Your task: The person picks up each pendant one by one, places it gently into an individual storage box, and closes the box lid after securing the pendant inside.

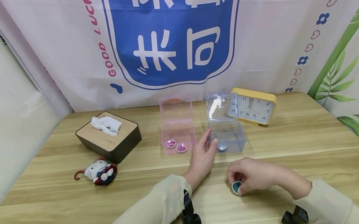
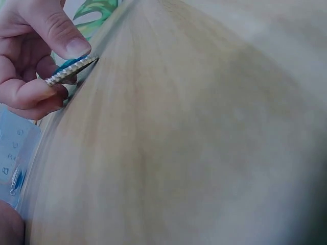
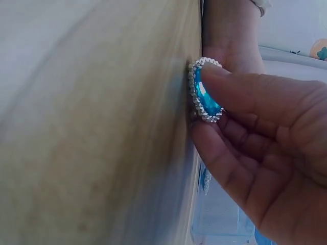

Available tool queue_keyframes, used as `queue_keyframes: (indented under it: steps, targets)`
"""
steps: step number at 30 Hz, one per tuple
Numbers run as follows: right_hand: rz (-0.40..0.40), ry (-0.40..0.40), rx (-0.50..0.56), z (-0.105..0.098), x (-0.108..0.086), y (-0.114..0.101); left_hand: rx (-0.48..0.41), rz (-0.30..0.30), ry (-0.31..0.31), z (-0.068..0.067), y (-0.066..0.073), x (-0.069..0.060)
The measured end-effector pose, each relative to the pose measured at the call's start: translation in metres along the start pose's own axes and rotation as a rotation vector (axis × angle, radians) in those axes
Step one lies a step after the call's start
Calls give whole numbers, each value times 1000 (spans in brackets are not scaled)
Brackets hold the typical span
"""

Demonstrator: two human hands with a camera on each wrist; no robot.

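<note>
2 wrist cams (image 1: 190,214) seen nearest, one worn per arm. 1 teal gem (image 1: 237,187) held in R hand (image 1: 254,173), low at table (image 1: 61,214), nearer than the boxes; whether table is touched can't be told. Gem pinched btwn R thumb and fingers, other fingers curled. Gem's colored face turned up, flat back turned down to table; bead rim seen slanted, approx. edge-on, in L wrist view. Long axis approx. near–far, a bit slanted; pointed end can't be told, part covered by thumb.

L hand (image 1: 203,155) placed at near L corner of 1 blue box (image 1: 235,139); thumb and index parted, rest can't be told. 1 blue gem (image 1: 222,146) lying inside, near front. Blue lid (image 1: 215,108) raised at back.

1 cat doll (image 1: 98,172) laid well to L. 1 pink box (image 1: 178,130), lid also raised, set L of blue one; 2 pink gems in it. 1 tissue box (image 1: 111,141) w/ tissue pulled up. 1 yellow clock (image 1: 252,107) partly covered by blue lid. 1 banner (image 1: 173,31) hung behind.
</note>
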State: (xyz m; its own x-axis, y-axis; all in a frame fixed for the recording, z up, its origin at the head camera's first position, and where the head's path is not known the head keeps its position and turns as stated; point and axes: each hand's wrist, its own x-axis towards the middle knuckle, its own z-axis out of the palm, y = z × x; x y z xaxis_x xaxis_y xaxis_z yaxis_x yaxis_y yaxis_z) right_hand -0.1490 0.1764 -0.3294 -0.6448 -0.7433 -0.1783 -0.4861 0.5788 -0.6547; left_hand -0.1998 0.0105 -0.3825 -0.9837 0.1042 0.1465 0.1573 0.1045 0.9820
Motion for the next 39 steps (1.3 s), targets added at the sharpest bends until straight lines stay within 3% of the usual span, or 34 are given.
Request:
queue_keyframes:
  steps: [7, 14, 20, 29, 39]
  targets:
    - [28, 14, 104, 2, 0, 3, 5, -7, -3, 0, 0, 0]
    - [57, 28, 302, 6, 0, 9, 6, 15, 4, 1, -1, -1]
    - [55, 32, 407, 6, 0, 11, 21, 22, 6, 0, -1, -1]
    - [109, 41, 474, 3, 1, 9, 22, -1, 3, 0, -1, -1]
    - [147, 87, 488, -5, 1, 7, 27, 38, 9, 0, -2, -1]
